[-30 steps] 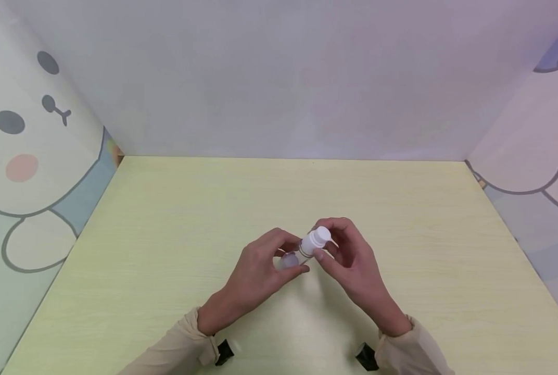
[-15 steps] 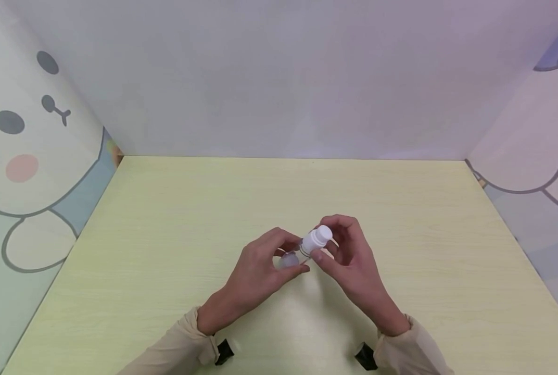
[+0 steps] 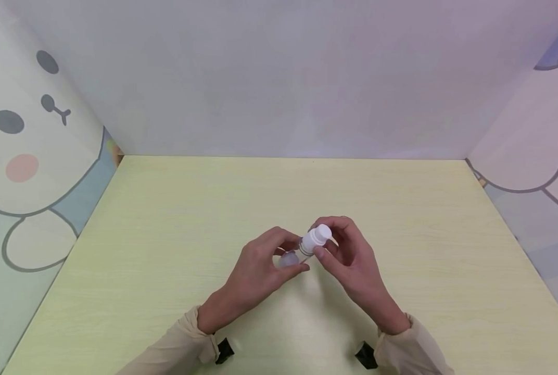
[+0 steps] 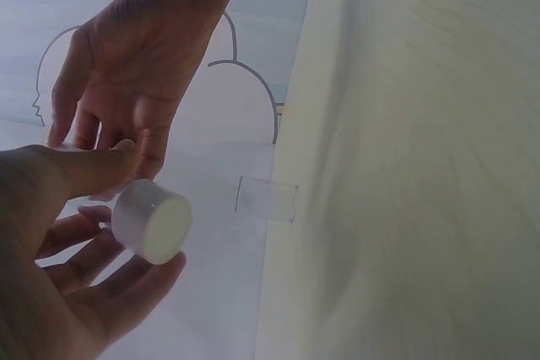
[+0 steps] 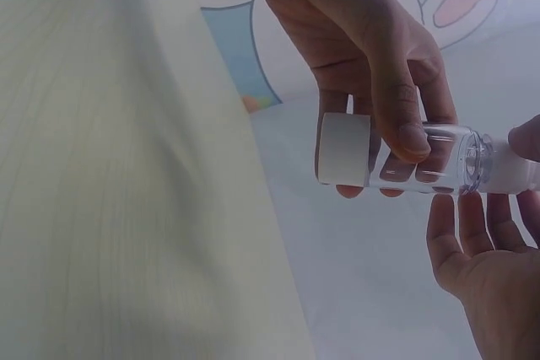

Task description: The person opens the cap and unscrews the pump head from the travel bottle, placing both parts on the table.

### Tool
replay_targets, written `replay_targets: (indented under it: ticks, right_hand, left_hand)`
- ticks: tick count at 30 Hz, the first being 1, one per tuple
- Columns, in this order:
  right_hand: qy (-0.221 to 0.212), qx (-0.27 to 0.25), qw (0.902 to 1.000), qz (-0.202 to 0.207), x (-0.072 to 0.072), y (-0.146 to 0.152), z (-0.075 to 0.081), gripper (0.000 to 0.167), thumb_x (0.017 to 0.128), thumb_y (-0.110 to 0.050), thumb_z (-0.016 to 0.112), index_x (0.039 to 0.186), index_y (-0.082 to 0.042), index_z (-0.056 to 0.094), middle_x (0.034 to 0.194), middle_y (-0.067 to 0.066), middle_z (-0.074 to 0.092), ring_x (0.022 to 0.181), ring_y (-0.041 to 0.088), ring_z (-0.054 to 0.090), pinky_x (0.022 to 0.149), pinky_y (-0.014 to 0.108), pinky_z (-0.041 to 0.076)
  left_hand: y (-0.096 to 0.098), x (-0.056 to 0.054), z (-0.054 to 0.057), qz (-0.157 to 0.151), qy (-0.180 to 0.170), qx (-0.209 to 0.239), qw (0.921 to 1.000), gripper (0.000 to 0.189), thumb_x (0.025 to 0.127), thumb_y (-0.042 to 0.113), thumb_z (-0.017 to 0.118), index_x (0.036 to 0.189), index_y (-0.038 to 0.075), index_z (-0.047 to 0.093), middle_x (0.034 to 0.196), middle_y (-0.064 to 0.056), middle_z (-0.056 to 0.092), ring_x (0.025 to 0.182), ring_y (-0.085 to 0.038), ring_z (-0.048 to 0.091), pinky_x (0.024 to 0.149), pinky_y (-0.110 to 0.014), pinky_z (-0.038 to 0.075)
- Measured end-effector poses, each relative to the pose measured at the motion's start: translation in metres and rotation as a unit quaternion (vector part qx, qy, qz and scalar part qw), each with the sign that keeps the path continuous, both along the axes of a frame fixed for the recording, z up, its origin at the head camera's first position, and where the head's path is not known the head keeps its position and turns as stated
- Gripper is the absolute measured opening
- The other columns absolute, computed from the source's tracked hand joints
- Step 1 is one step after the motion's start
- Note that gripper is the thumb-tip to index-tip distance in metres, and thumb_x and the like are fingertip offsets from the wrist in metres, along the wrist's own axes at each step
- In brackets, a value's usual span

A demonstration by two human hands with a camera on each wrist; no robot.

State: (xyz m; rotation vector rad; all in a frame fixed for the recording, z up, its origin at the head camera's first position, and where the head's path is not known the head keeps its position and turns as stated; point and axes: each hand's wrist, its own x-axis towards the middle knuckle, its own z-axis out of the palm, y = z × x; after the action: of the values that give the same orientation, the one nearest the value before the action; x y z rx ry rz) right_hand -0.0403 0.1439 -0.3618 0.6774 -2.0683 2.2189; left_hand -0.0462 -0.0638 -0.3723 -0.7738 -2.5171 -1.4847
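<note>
A small clear bottle (image 3: pixel 304 255) with a white base (image 5: pixel 344 150) and a white top is held tilted over the table, top up and to the right. My left hand (image 3: pixel 260 265) grips its clear body, thumb on the near side and fingers on the far side. With thumb and fingertips, my right hand (image 3: pixel 354 265) pinches the white pump-like top (image 3: pixel 316 239). In the right wrist view, clear threads show at the neck beside the white collar (image 5: pixel 506 166). The left wrist view shows the white base (image 4: pixel 160 229) from below.
A pale wood-grain table (image 3: pixel 190 208) lies under both hands. Behind it stands a plain whitish wall (image 3: pixel 279 78), with cartoon-printed panels (image 3: pixel 26 130) at the sides. Dark blocks (image 3: pixel 225 352) sit at the cuffs. A faint clear rectangle (image 4: pixel 267 200) shows near the table edge.
The right hand's fingers shift slightly around the white top. The left hand and the bottle stay almost in place.
</note>
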Motion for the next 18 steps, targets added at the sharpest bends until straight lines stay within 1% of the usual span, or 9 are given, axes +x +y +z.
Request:
replay_targets:
  ticks: [5,10,13,18]
  right_hand:
    - [0.012,0.016,0.9998,-0.002,-0.0001,0.0005,-0.0001,0.042,0.096,0.016,0.058,0.137,0.009,0.047,0.131,0.0,0.057,0.123,0.018,0.058,0.113,0.027,0.051]
    - [0.01,0.011,0.9999,-0.001,0.0007,0.0007,0.0004,0.049,0.096,0.016,0.057,0.143,0.007,0.043,0.137,0.003,0.054,0.129,0.018,0.056,0.115,0.027,0.05]
    - [0.0,0.006,1.0,-0.008,0.0008,-0.0001,0.0001,0.052,0.094,0.016,0.062,0.142,0.005,0.041,0.135,0.003,0.053,0.124,0.016,0.056,0.112,0.024,0.051]
    - [-0.014,0.004,0.9996,-0.023,0.0006,-0.0017,-0.0008,0.048,0.092,0.014,0.067,0.131,0.006,0.041,0.123,0.001,0.054,0.109,0.014,0.058,0.099,0.019,0.055]
  left_hand:
    - [-0.0001,-0.001,0.0001,0.0,-0.007,-0.003,1.0,0.039,0.081,0.016,0.091,0.112,0.015,0.068,0.107,0.007,0.069,0.097,-0.008,0.07,0.087,-0.022,0.062]
    - [0.0002,-0.0016,-0.0007,0.002,-0.007,-0.003,1.0,0.039,0.081,0.015,0.091,0.112,0.015,0.068,0.106,0.006,0.069,0.097,-0.008,0.07,0.086,-0.022,0.062]
    - [0.0006,-0.001,-0.0008,0.004,-0.007,-0.002,1.0,0.039,0.08,0.016,0.092,0.112,0.015,0.068,0.106,0.005,0.07,0.096,-0.008,0.07,0.086,-0.022,0.062]
    - [0.0015,0.0005,-0.0014,0.002,-0.002,-0.005,1.0,0.039,0.08,0.016,0.092,0.111,0.015,0.069,0.104,0.001,0.071,0.095,-0.007,0.069,0.085,-0.022,0.062]
